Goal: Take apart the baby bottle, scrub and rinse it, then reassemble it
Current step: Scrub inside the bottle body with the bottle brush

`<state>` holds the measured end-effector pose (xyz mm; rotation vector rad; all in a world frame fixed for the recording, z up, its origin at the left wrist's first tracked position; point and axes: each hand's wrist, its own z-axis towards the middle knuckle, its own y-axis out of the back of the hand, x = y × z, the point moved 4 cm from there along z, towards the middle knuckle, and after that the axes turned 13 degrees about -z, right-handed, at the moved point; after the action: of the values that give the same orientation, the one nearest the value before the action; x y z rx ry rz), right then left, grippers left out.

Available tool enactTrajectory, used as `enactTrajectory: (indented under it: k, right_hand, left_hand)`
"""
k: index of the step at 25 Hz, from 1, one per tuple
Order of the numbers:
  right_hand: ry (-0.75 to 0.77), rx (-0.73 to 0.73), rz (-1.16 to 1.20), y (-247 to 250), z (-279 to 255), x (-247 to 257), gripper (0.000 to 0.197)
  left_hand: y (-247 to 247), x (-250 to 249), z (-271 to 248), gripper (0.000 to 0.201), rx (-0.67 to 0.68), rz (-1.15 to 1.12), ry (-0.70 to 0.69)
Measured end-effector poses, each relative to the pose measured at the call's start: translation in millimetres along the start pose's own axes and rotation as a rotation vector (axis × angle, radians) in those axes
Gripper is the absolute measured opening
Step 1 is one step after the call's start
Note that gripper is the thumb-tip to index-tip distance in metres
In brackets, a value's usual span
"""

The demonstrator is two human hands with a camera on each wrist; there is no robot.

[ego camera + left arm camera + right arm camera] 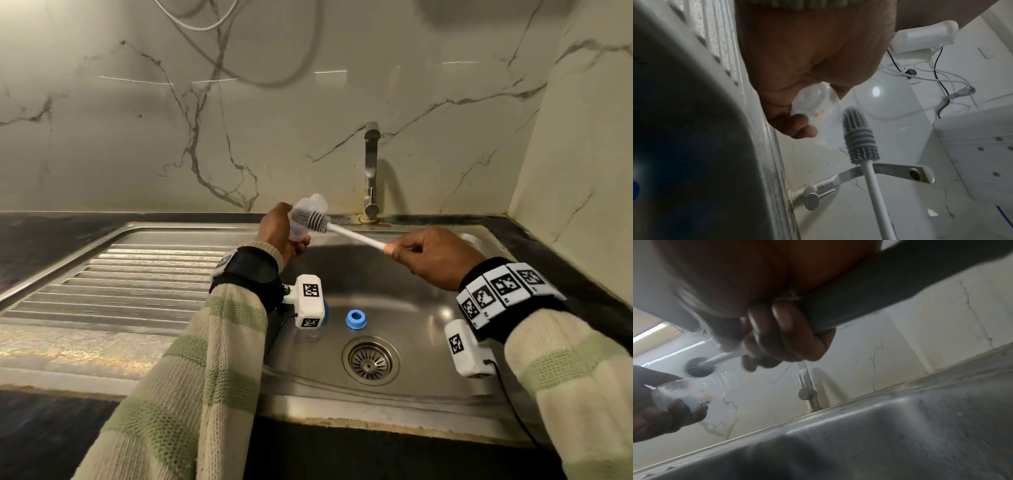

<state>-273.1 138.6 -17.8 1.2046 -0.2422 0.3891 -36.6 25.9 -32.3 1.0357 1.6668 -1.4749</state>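
the left hand (279, 229) is wrapped round the clear bottle body (305, 219), held in the air over the sink's (428, 387) back edge; the right hand (435, 255) pinches the white handle of the grey-bristled brush (313, 219), its head just at the threaded mouth; a wet, see-through bottle could slip or the brush miss the opening and flick water; the blue collar ring (356, 319) lies in the basin near the drain (370, 360).

clear bottle (306, 219) tilted above the sink, grey-bristled brush (313, 221) beside its open mouth; blue collar ring (356, 319) in basin.
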Motion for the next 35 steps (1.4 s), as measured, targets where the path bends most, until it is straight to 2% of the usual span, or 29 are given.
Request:
enactTrajectory:
  k: [2,5,8,11,13,16,25,31,35]
  right_hand:
    - [-0.011,-0.062,0.006,3,1,-1,0.025]
    - [-0.01,0.003,0.01,2,-1,-1,0.022]
    - [-0.006,-0.034,0.011,3,-1,0,0.026]
    - [-0.004,-0.012,-0.008,1,0,4,0.027]
    - [-0.023,-0.046,0.028,3,1,1,0.029]
    - [-0.012,0.009,0.022,2,0,1,0.025]
    - [-0.052,-0.041,0.056,4,2,-7,0.028]
    - [-0.051,-0.07,0.051,4,3,-10,0.029]
    - [-0.039,-0.09,0.026,4,4,-10,0.029]
  left_hand:
    - [-1,2,0,0.035,0.002,-0.015,0.005]
    - [-2,3,-1,0.038,-0.002,-0.019,0.003]
    - [-2,3,-1,0.038,0.007,-0.047,0.01]
    - [-4,4,-2,0.036,0.017,-0.062,0.01]
    - [-1,5,0,0.042,0.013,-0.063,0.021]
    - [1,7,3,0.049,0.021,-0.061,0.031]
    - [2,7,4,0.051,-0.013,-0.033,0.022]
    - [-3,6,0,0.052,0.054,-0.037,0.013]
    - [3,1,-1,0.054,0.048,-0.079,0.005]
